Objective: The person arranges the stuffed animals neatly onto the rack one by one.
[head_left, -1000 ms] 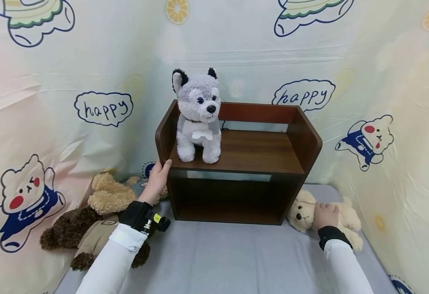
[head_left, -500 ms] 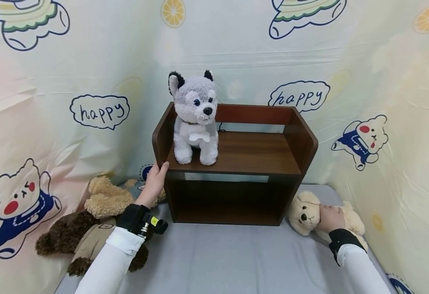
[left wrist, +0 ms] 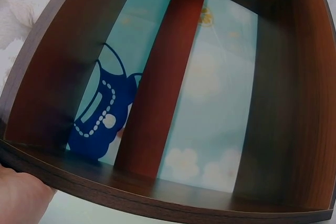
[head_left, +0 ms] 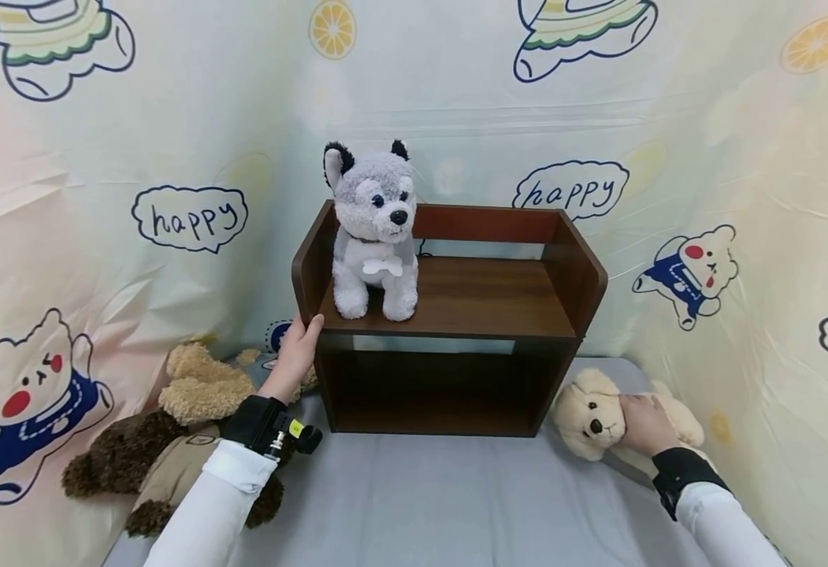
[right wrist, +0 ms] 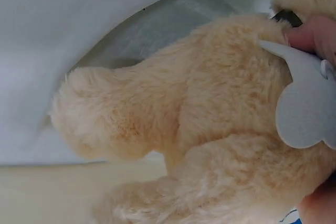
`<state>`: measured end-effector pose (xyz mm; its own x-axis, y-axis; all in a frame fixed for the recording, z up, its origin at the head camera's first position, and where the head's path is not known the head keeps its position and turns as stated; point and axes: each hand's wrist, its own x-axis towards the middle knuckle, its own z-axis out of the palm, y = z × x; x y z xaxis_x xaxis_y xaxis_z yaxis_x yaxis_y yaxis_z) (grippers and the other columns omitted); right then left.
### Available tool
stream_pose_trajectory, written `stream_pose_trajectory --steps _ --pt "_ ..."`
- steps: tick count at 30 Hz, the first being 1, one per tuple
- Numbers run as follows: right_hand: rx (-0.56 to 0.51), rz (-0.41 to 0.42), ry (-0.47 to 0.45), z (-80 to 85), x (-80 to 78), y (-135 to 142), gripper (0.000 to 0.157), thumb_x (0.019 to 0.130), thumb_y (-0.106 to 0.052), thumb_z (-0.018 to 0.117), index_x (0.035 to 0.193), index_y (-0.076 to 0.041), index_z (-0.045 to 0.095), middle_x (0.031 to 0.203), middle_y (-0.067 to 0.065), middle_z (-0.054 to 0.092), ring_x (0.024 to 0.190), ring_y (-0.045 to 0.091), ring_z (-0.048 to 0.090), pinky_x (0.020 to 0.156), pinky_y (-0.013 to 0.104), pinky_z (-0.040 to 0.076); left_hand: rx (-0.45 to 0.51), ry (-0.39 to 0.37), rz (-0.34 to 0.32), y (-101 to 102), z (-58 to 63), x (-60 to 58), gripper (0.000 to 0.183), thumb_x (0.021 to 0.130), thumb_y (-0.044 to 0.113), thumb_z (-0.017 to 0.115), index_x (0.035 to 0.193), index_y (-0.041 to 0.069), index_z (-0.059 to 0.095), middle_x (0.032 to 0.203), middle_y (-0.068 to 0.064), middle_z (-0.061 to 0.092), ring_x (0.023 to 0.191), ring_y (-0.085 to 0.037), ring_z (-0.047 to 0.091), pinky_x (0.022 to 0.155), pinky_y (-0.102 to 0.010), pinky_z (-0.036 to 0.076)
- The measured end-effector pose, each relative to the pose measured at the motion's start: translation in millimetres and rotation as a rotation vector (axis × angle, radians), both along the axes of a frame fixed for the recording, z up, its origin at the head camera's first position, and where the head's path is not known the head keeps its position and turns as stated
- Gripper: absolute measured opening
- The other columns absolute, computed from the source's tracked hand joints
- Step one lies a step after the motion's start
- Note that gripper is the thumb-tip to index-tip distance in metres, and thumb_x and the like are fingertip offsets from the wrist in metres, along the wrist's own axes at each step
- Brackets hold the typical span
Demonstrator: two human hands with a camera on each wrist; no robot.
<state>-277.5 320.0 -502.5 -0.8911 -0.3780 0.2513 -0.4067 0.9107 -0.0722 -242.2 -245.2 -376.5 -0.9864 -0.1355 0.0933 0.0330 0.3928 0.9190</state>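
Cream plush dog (head_left: 587, 421) lying on its side, right of the wooden shelf (head_left: 499, 299), head towards it, and the right hand (head_left: 644, 425) has it clamped round the body just behind the head! The right wrist view gives us the outstretched legs, and a pale tag (right wrist: 304, 111) right beside the thumb. Whether the toy's full weight rests on the grey sheet (head_left: 421, 496), I can't tell.

Over on the other side, the left hand (head_left: 295, 358) grips the shelf's left side panel, thumb on the front edge. Up on the top board, at the left end, a grey-and-white plush husky (head_left: 378, 228) sits upright, facing out. And beyond the left forearm, a tan plush toy (head_left: 204, 386) lies against a dark brown plush toy (head_left: 126, 449), all before a printed cloth backdrop (head_left: 442, 79).
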Motion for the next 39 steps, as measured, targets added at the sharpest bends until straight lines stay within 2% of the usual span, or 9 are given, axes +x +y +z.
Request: stream_pose_trajectory --steps 3,8,12,16,20,27,33,39 --pt "-0.005 0.032 0.005 6.0 3.9 -1 0.063 0.049 -0.025 0.082 0.1 0.006 0.059 0.093 0.02 0.063 0.093 0.044 0.053 0.085 0.063 0.032 0.002 -0.005 0.008 -1 -0.1 0.2 0.059 0.099 0.04 0.029 0.147 0.012 0.009 0.15 -0.015 0.016 0.136 -0.033 0.016 0.105 -0.056 0.015" --pt "-0.033 0.093 0.05 13.7 11.1 -2 0.058 0.044 -0.023 0.084 0.091 0.002 0.06 0.088 0.017 0.062 0.09 0.043 0.055 0.083 0.065 0.033 0.004 -0.011 0.011 0 0.6 0.4 0.059 0.099 0.039 0.029 0.146 0.009 0.011 0.149 -0.017 0.018 0.135 -0.034 0.018 0.105 -0.055 0.016" --pt "-0.075 0.14 0.083 18.5 19.2 -5 0.053 0.045 -0.021 0.083 0.089 -0.001 0.061 0.086 0.015 0.062 0.087 0.04 0.056 0.081 0.063 0.035 0.005 -0.005 0.004 1 0.7 0.4 0.058 0.1 0.036 0.029 0.146 0.007 0.011 0.148 -0.018 0.02 0.135 -0.034 0.019 0.106 -0.055 0.016" --pt "-0.117 0.195 0.104 23.4 26.7 -11 0.054 0.049 -0.022 0.084 0.094 -0.002 0.063 0.088 0.012 0.063 0.086 0.037 0.057 0.08 0.06 0.037 0.006 -0.003 -0.004 1 0.6 1.0 0.057 0.1 0.036 0.029 0.146 0.009 0.009 0.149 -0.017 0.018 0.135 -0.033 0.017 0.105 -0.055 0.016" --pt "-0.152 0.239 0.117 28.4 32.6 -19 0.056 0.049 -0.024 0.085 0.097 -0.004 0.063 0.089 0.008 0.064 0.087 0.032 0.057 0.079 0.056 0.038 0.001 -0.003 -0.004 1 1.0 0.8 0.058 0.1 0.037 0.029 0.147 0.01 0.008 0.149 -0.016 0.017 0.135 -0.033 0.016 0.105 -0.055 0.016" --pt "-0.185 0.295 0.148 35.8 42.4 -32 0.06 0.047 -0.023 0.085 0.1 -0.005 0.063 0.09 0.006 0.063 0.085 0.027 0.057 0.076 0.055 0.041 0.001 -0.002 -0.003 0 0.7 -0.2 0.058 0.1 0.036 0.029 0.146 0.008 0.009 0.149 -0.017 0.017 0.135 -0.033 0.016 0.105 -0.055 0.015" --pt "-0.196 0.356 0.2 39.6 48.5 -39 0.06 0.048 -0.022 0.084 0.101 -0.005 0.063 0.091 0.005 0.063 0.083 0.024 0.058 0.07 0.044 0.043 0.01 0.006 -0.005 0 -0.5 1.0 0.059 0.099 0.038 0.029 0.146 0.009 0.009 0.149 -0.017 0.016 0.135 -0.033 0.016 0.105 -0.056 0.015" --pt "-0.213 0.356 0.2 43.6 55.2 -43 0.061 0.048 -0.02 0.084 0.103 -0.003 0.062 0.091 0.006 0.064 0.082 0.023 0.059 0.071 0.043 0.043 0.001 0.015 -0.01 0 -0.6 1.3 0.058 0.099 0.038 0.029 0.147 0.011 0.009 0.149 -0.016 0.016 0.136 -0.033 0.016 0.105 -0.055 0.015"
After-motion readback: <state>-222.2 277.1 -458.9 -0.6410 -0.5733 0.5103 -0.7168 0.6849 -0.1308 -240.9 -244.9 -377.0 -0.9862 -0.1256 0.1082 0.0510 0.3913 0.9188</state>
